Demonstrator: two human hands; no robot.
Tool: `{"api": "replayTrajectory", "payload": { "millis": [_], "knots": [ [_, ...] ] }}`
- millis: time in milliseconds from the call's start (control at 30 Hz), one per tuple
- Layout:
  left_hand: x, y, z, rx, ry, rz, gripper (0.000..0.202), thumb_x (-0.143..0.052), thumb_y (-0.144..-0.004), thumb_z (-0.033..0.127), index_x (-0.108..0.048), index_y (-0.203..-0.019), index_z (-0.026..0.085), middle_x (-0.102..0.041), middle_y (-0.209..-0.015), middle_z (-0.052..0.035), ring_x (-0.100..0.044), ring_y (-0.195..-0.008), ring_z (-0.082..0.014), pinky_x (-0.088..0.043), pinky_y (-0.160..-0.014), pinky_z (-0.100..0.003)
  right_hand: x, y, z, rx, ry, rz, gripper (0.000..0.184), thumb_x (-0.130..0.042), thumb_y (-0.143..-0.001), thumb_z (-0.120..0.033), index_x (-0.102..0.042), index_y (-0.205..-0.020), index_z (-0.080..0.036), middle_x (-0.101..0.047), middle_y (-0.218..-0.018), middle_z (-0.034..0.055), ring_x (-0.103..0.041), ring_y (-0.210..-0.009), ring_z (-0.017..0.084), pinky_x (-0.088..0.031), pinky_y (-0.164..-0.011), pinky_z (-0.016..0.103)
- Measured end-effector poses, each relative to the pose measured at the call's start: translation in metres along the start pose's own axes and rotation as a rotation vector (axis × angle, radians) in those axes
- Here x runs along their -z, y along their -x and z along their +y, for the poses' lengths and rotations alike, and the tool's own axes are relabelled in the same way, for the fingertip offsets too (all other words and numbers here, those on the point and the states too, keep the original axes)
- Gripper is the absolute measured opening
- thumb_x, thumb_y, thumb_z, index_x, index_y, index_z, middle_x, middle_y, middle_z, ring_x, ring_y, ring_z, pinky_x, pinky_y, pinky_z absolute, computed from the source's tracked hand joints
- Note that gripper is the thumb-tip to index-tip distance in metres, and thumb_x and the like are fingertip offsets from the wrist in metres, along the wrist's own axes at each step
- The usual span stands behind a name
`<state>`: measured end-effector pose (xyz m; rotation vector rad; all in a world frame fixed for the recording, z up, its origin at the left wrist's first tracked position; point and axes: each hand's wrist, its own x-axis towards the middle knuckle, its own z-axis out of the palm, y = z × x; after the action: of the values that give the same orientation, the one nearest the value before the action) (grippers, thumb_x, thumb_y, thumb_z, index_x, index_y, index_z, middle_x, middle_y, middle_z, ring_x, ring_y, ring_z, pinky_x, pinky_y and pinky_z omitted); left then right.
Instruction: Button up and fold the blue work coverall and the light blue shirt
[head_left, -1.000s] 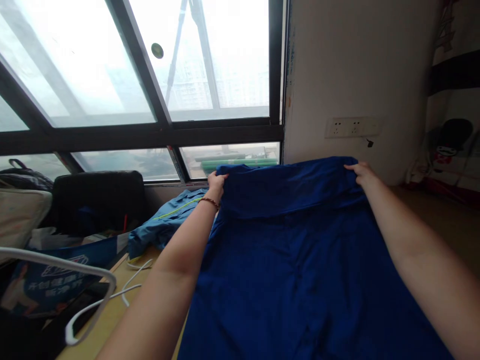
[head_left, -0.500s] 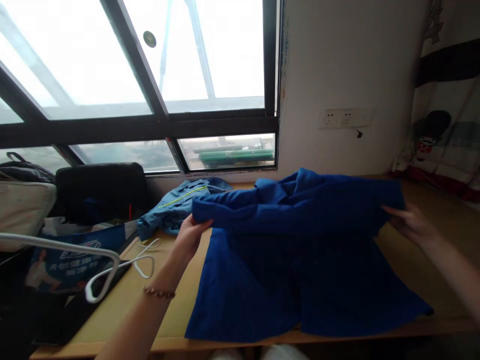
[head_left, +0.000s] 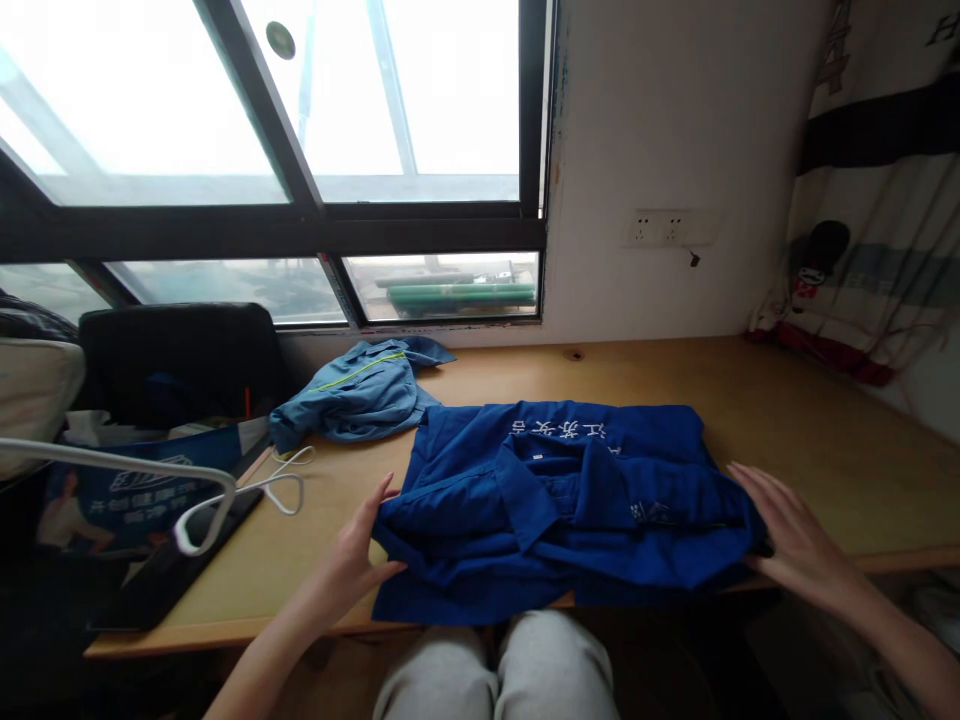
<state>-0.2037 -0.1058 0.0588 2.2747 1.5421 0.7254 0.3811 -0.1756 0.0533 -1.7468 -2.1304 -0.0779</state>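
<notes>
Blue shirt (head_left: 465,515) lies between left grip (head_left: 388,530) and right grip (head_left: 746,520), both spread at its edges.

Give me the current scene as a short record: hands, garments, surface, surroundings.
Left hand: open, at the left end of the dark blue shirt, thumb and fingers apart; firm grip cannot be told
Right hand: open, at the shirt's right end
Dark blue shirt: partly folded over, collar showing, white lettering upside down beyond it
Lighter blue garment: crumpled, yellow-green stripe, towards the window
Surface: wooden table
Wall: socket strip
</notes>
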Motion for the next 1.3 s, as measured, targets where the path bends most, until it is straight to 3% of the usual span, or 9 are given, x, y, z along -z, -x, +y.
{"api": "replayTrajectory", "payload": {
  "millis": [167, 267, 367, 433, 600, 800, 967, 1100, 1300],
  "knots": [
    [0.003, -0.019, 0.029, -0.105, -0.369, -0.178, 0.079, -0.068, -0.053, 0.022, -0.037, -0.126, 0.022, -0.046, -0.121, -0.0109, -0.041, -0.112, -0.0299, -0.032, -0.094, -0.043, 0.005, -0.059, -0.05, 0.249, 0.077, -0.301, 0.109, -0.069, -0.049, -0.042, -0.009, -0.137, -0.021, -0.024, -0.139, 0.0097, -0.018, -0.126, 0.032, -0.016, -0.102, 0.048],
    [-0.004, -0.021, 0.042, -0.142, -0.491, -0.234, 0.067, -0.069, -0.052, 0.022, -0.048, -0.115, 0.02, -0.053, -0.111, -0.0098, -0.044, -0.107, -0.029, -0.031, -0.092, -0.043, -0.009, -0.085, -0.06, 0.208, 0.032, -0.435, 0.116, -0.072, -0.043, -0.039, -0.01, -0.137, -0.018, -0.038, -0.13, 0.0128, -0.036, -0.117, 0.031, -0.03, -0.095, 0.042],
    [-0.006, -0.016, 0.04, -0.248, -0.468, -0.275, 0.032, -0.061, -0.065, 0.02, -0.058, -0.096, 0.023, -0.059, -0.097, -0.005, -0.051, -0.096, -0.0221, -0.033, -0.088, -0.038, -0.012, -0.093, -0.06, 0.15, 0.003, -0.484, 0.103, -0.07, -0.049, -0.036, -0.018, -0.136, -0.019, -0.052, -0.117, 0.0109, -0.05, -0.104, 0.029, -0.04, -0.082, 0.035],
    [-0.003, -0.01, 0.029, -0.35, -0.4, -0.267, 0.017, -0.05, -0.076, 0.017, -0.061, -0.087, 0.024, -0.062, -0.09, -0.0021, -0.054, -0.09, -0.0171, -0.034, -0.087, -0.035, -0.007, -0.089, -0.058, 0.156, 0.016, -0.483, 0.084, -0.067, -0.056, -0.035, -0.031, -0.13, -0.024, -0.059, -0.106, 0.0065, -0.055, -0.096, 0.027, -0.043, -0.076, 0.033],
    [0.001, 0.006, -0.006, -0.514, -0.324, -0.184, 0.026, -0.042, -0.082, 0.023, -0.06, -0.1, 0.029, -0.063, -0.099, -0.0007, -0.054, -0.096, -0.0154, -0.034, -0.089, -0.032, -0.002, -0.052, -0.053, 0.254, 0.096, -0.394, 0.038, -0.054, -0.073, -0.027, -0.05, -0.11, -0.025, -0.062, -0.098, 0.0034, -0.059, -0.086, 0.023, -0.044, -0.07, 0.031],
    [-0.012, 0.025, -0.012, -0.5, -0.379, -0.134, 0.033, -0.046, -0.079, 0.021, -0.055, -0.111, 0.026, -0.059, -0.111, -0.0026, -0.049, -0.105, -0.0184, -0.035, -0.092, -0.036, -0.018, 0.003, -0.047, 0.322, 0.296, -0.308, 0.048, -0.049, -0.069, -0.009, -0.048, -0.116, -0.018, -0.06, -0.093, 0.0073, -0.056, -0.086, 0.023, -0.046, -0.072, 0.034],
    [-0.016, 0.037, -0.005, -0.53, -0.497, -0.01, 0.036, -0.05, -0.078, 0.031, -0.054, -0.113, 0.023, -0.056, -0.114, -0.0057, -0.043, -0.114, -0.0236, -0.027, -0.099, -0.044, -0.012, 0.029, -0.011, 0.269, 0.307, -0.279, 0.052, -0.047, -0.072, -0.009, -0.042, -0.123, -0.019, -0.057, -0.096, 0.0076, -0.055, -0.087, 0.021, -0.047, -0.075, 0.034],
    [-0.017, 0.038, 0.022, -0.55, -0.547, 0.059, 0.044, -0.049, -0.079, 0.034, -0.048, -0.12, 0.017, -0.047, -0.125, -0.0106, -0.037, -0.12, -0.0257, -0.022, -0.102, -0.046, 0.006, 0.03, -0.015, 0.169, 0.269, -0.25, 0.053, -0.051, -0.071, -0.013, -0.043, -0.123, -0.021, -0.055, -0.1, 0.0089, -0.053, -0.092, 0.024, -0.046, -0.079, 0.039],
    [-0.034, 0.007, 0.121, -0.637, -0.372, -0.074, 0.048, -0.045, -0.082, 0.035, -0.037, -0.126, 0.018, -0.045, -0.126, -0.0108, -0.029, -0.124, -0.0267, -0.014, -0.102, -0.052, 0.021, -0.012, -0.132, 0.095, -0.164, -0.221, 0.063, -0.052, -0.077, -0.039, -0.025, -0.133, -0.026, -0.04, -0.128, 0.0069, -0.039, -0.116, 0.024, -0.036, -0.095, 0.038]
  ]
}}
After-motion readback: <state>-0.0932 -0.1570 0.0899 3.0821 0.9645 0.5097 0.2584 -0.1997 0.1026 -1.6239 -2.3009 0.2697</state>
